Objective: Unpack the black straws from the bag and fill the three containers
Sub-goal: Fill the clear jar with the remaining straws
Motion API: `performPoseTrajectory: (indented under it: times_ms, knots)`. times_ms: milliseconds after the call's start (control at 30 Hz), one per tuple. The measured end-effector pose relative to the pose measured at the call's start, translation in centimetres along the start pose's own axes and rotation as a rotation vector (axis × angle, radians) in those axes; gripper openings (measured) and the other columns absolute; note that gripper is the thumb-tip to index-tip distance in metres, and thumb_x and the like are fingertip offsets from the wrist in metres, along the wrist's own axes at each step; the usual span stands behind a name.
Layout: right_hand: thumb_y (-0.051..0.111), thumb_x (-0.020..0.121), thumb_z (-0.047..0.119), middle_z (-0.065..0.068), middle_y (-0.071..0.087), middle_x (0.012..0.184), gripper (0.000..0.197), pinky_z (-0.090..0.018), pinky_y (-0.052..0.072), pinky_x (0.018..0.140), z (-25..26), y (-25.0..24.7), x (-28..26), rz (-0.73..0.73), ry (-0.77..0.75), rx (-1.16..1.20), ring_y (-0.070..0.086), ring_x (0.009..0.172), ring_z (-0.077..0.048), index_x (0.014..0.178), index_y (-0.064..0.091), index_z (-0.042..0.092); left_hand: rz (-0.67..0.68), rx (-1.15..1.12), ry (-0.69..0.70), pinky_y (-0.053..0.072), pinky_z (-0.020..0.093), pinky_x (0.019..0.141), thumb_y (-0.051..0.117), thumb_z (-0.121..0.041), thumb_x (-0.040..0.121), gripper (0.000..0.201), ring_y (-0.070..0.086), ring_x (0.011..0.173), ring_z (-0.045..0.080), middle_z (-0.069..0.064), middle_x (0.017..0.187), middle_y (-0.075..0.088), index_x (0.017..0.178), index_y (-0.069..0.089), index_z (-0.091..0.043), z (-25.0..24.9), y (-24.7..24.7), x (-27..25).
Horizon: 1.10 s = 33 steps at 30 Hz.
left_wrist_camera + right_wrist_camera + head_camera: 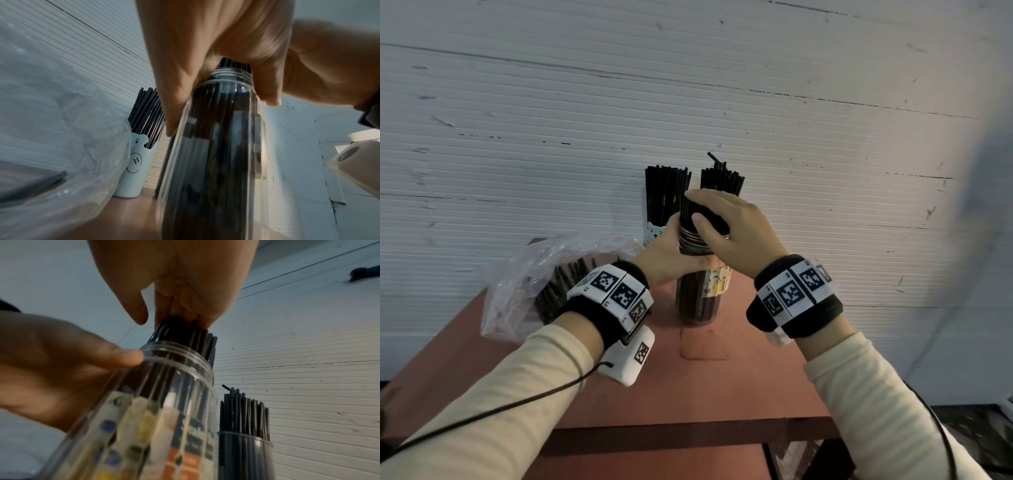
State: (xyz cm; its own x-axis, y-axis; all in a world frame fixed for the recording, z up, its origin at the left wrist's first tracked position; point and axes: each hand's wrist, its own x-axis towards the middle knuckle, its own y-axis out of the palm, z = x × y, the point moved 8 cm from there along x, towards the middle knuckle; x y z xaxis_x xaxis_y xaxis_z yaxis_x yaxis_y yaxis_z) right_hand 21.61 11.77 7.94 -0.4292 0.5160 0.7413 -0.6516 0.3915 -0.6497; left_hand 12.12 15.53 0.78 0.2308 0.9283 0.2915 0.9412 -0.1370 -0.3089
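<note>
A clear labelled jar [697, 298] full of black straws [709, 219] stands mid-table. My left hand [671, 255] grips the jar just below its threaded neck [232, 76]. My right hand [702, 210] curls over the straw tops sticking out of the jar, with its fingers on the straw ends [185, 331] and its thumb alongside. Behind stand a pale blue smiley cup [654, 236] and a second clear container [244, 456], both packed with straws. The crumpled clear bag [530, 274] lies at the left with several straws [558, 291] inside.
The red-brown table [722, 377] is small, its front edge close to me. A white ribbed wall [688, 102] rises right behind the containers. A cable trails from the left wrist device [630, 359].
</note>
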Motion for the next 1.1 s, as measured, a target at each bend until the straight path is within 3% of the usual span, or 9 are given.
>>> performPoseTrajectory:
  times_ms: [100,200,367,467,600,733,867,1000,1100]
  knots:
    - [0.054,0.096,0.020,0.000,0.058,0.135,0.037,-0.023,0.035,0.111,0.2,-0.6,0.4,-0.008,0.003,0.067,0.047,0.131,-0.010,0.132,0.058,0.014,0.065,0.004,-0.024,0.042,0.037,0.108,0.086,-0.029,0.069,0.098,0.055,0.122,0.005,-0.007,0.133,0.056,0.146,0.026,-0.023,0.3,-0.1,-0.2]
    - [0.055,0.093,0.013,-0.001,0.058,0.134,0.035,-0.019,0.033,0.110,1.1,-1.8,0.6,-0.140,-0.003,0.112,0.046,0.132,-0.011,0.128,0.060,0.012,0.067,0.080,-0.080,0.026,0.029,0.115,0.085,-0.040,0.068,0.119,0.026,0.139,0.000,-0.017,0.154,0.021,0.155,0.005,-0.027,0.5,-1.3,-1.3]
    - [0.053,0.087,0.001,-0.001,0.064,0.096,0.018,-0.019,0.048,0.078,4.2,-1.6,0.9,-0.269,-0.001,0.279,0.059,0.088,-0.009,0.095,0.068,0.007,-0.286,0.251,0.040,0.038,0.023,0.103,0.066,-0.014,0.086,0.058,0.049,0.123,0.007,-0.013,0.132,0.054,0.137,0.046,-0.030,-1.2,-7.2,-4.6]
    - [0.051,0.083,0.000,-0.002,0.068,0.082,0.021,-0.030,0.050,0.071,5.4,2.5,1.2,-0.058,0.106,0.371,0.061,0.075,-0.015,0.081,0.069,0.011,-0.476,0.292,0.090,0.040,0.009,0.083,0.059,-0.008,0.087,0.034,0.058,0.109,0.007,-0.015,0.115,0.064,0.111,0.064,-0.031,-1.7,-11.5,-7.2]
    - [0.051,0.092,0.016,0.000,0.071,0.107,0.025,-0.031,0.050,0.091,5.8,11.6,0.6,0.508,0.245,0.235,0.063,0.098,-0.016,0.108,0.071,0.017,-0.570,0.467,0.037,0.040,0.026,0.085,0.058,-0.014,0.088,0.026,0.053,0.108,0.009,-0.011,0.118,0.061,0.104,0.065,-0.033,-1.3,-15.9,-10.0]
    - [0.044,0.099,0.025,-0.008,0.064,0.122,0.034,-0.030,0.043,0.095,6.7,17.2,0.1,0.850,0.238,0.072,0.057,0.113,-0.023,0.123,0.064,0.009,-0.373,0.580,-0.155,0.032,0.022,0.091,0.063,-0.008,0.086,0.033,0.049,0.122,0.015,-0.001,0.132,0.056,0.111,0.064,-0.029,1.3,-18.1,-11.2]
    - [0.041,0.101,0.032,-0.009,0.060,0.131,0.040,-0.030,0.040,0.096,6.5,20.7,0.0,1.013,0.255,-0.129,0.054,0.119,-0.025,0.129,0.059,0.010,-0.110,0.540,-0.275,0.036,0.015,0.078,0.064,0.003,0.085,0.047,0.047,0.127,0.018,-0.002,0.140,0.049,0.122,0.060,-0.026,3.7,-17.6,-11.9]
    - [0.052,0.097,0.036,-0.007,0.061,0.129,0.041,-0.029,0.041,0.092,5.3,22.1,0.5,0.996,0.320,-0.165,0.056,0.118,-0.025,0.130,0.056,0.013,-0.109,0.528,-0.253,0.050,0.044,0.077,0.053,0.016,0.079,0.069,0.059,0.097,0.027,-0.003,0.144,0.048,0.105,0.059,-0.048,4.9,-18.1,-12.2]
    - [0.057,0.093,0.041,-0.007,0.061,0.128,0.047,-0.032,0.041,0.096,4.2,22.6,0.3,0.986,0.389,-0.187,0.056,0.117,-0.026,0.131,0.052,0.013,-0.149,0.534,-0.243,0.052,0.040,0.063,0.051,0.017,0.079,0.069,0.064,0.072,0.032,-0.005,0.139,0.051,0.111,0.060,-0.043,5.1,-18.5,-12.0]
